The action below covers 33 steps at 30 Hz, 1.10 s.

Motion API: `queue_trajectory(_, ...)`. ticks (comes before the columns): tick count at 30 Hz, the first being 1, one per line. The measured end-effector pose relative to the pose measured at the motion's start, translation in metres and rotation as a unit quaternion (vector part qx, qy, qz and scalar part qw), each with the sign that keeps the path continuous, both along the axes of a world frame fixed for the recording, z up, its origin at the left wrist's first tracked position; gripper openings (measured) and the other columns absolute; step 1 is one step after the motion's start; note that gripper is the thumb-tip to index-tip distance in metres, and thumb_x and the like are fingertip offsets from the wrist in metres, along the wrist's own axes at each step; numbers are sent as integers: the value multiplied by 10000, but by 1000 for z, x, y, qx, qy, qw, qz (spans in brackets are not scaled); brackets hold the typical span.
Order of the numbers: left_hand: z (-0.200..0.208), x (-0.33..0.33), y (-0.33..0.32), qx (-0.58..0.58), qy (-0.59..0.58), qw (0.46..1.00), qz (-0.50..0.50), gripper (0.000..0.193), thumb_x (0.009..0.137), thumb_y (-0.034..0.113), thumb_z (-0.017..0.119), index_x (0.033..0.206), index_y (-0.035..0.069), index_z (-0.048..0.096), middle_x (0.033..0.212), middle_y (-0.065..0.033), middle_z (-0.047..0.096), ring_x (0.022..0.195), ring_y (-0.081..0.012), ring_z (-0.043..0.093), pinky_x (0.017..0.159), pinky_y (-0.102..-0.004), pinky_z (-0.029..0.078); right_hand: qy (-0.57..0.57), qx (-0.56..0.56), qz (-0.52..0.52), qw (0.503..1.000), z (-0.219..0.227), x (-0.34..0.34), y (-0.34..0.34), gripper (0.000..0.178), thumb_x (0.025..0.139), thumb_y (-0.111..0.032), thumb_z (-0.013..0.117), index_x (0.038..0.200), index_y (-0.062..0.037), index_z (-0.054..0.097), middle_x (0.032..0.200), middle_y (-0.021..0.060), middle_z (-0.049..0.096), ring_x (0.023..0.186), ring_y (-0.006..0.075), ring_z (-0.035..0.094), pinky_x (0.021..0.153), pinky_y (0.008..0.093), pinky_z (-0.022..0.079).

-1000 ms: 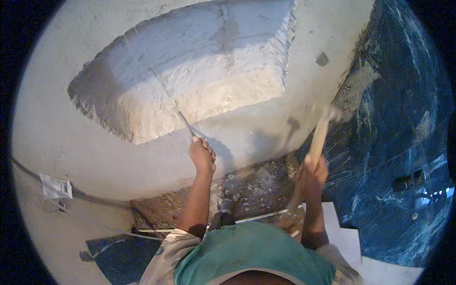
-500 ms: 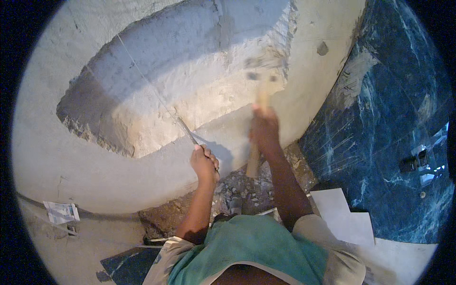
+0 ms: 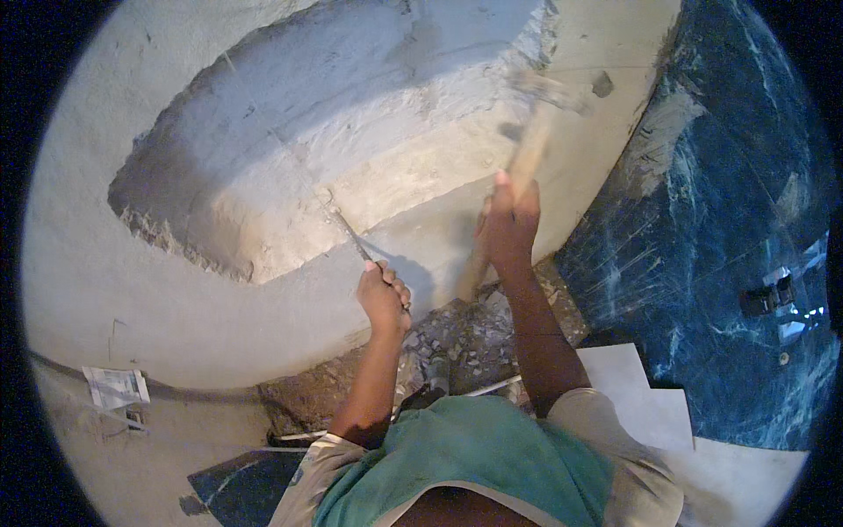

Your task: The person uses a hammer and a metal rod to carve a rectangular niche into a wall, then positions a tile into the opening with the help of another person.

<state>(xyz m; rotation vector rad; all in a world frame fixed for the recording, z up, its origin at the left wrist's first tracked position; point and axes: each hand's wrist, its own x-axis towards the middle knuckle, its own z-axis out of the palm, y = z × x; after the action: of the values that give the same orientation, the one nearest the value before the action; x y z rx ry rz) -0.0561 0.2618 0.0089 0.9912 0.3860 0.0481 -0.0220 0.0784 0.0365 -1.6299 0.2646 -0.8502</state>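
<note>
My left hand (image 3: 383, 294) is wrapped around a long, thin metal chisel (image 3: 353, 237). The chisel slants up and left, its tip against the lower edge of a rough oblong recess (image 3: 351, 149) cut into the pale plastered wall (image 3: 290, 325). My right hand (image 3: 511, 230) grips a hammer (image 3: 530, 156) by its light wooden handle. Motion blurs the hammer's head, which hovers by the recess's right end, apart from the chisel. The handle's lower end sticks out below my fist.
Blue marbled panels (image 3: 694, 255) rise on the right. Broken rubble (image 3: 465, 338) covers the ground below the wall. White tile pieces (image 3: 619, 378) lie at lower right, a dark blue slab (image 3: 241, 487) at lower left. A printed paper (image 3: 114, 386) is at far left.
My right hand and the hammer have swung to the right, and the hammer's head is now higher and farther from the chisel. My left hand and the chisel have barely moved.
</note>
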Motion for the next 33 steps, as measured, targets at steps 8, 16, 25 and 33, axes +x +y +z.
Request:
queue_trajectory(8, -4, 2, -3, -17, -18, 999, -25, 225, 941, 292, 399, 875, 87, 461, 586, 29, 390, 425, -82, 337, 343, -218, 284, 222, 210, 253, 918, -7, -31, 25, 321, 842, -376, 576, 862, -71, 477, 584, 32, 474, 390, 146, 461, 351, 286, 397)
queue_trajectory(16, 0, 18, -13, -18, -2, 1000, -22, 218, 942, 293, 386, 845, 109, 450, 584, 31, 391, 413, -79, 325, 323, -220, 275, 93, 12, -3, 996, -33, 38, 33, 345, 875, -303, 512, 697, -7, 510, 488, 99, 479, 415, 225, 513, 423, 374, 426)
queue_trajectory(25, 2, 11, 3, -19, 8, 1000, 0, 209, 942, 285, 401, 890, 90, 455, 596, 29, 388, 416, -80, 326, 326, -225, 278, -52, -334, -103, 935, 46, -4, 20, 209, 900, -190, 493, 900, 18, 513, 699, 115, 482, 557, 243, 518, 469, 378, 424)
queue_trajectory(33, -2, 19, -1, -38, -14, 999, -22, 241, 946, 298, 404, 971, 64, 458, 595, 14, 393, 420, -88, 339, 341, -237, 289, 206, 239, 251, 915, 13, 12, 38, 195, 859, -166, 566, 873, 12, 487, 671, 75, 460, 524, 201, 481, 443, 332, 406)
